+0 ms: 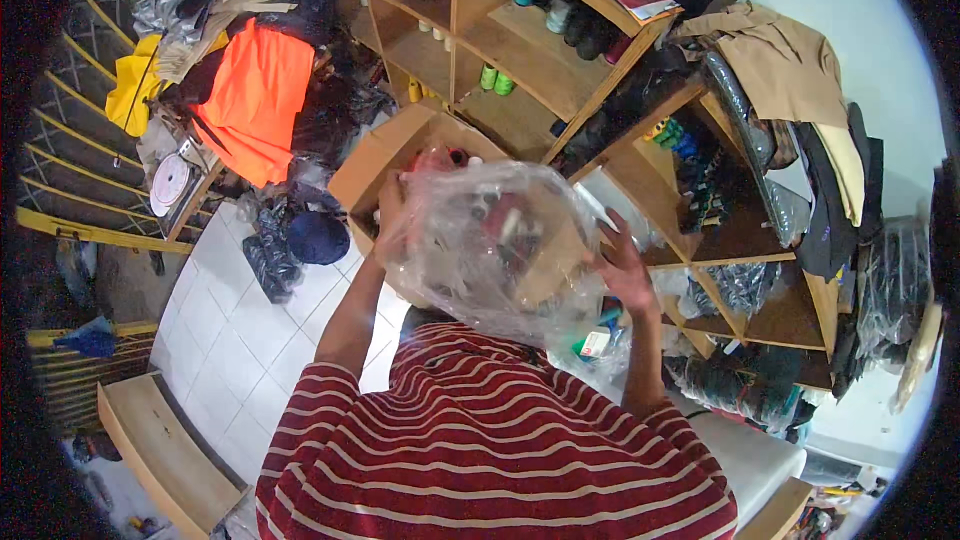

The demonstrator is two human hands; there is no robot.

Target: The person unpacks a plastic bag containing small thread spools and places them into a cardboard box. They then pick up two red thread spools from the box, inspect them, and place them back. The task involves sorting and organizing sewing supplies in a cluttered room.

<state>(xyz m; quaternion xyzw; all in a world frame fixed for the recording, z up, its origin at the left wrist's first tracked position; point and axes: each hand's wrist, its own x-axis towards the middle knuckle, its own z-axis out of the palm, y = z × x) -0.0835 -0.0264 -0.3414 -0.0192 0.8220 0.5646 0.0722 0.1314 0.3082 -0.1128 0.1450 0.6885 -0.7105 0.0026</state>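
Note:
A large clear plastic bag (500, 240) spreads in front of my chest, over an open cardboard box (365, 165). Through the film show red and dark round items that look like thread spools; I cannot tell whether they lie inside the bag or in the box beneath. My left hand (393, 208) grips the bag's left edge, its fingers partly covered by plastic and the box. At the bag's right edge is my right hand (625, 265), fingers apart and close against the film, with nothing visibly clasped.
Wooden shelves (520, 40) with thread cones stand ahead. More cubbies (720, 230) on the right hold bagged goods, with tan cloth (770, 55) on top. Orange fabric (260, 100) hangs at the left beside a yellow railing (100, 230). A wooden drawer (165, 455) is at lower left.

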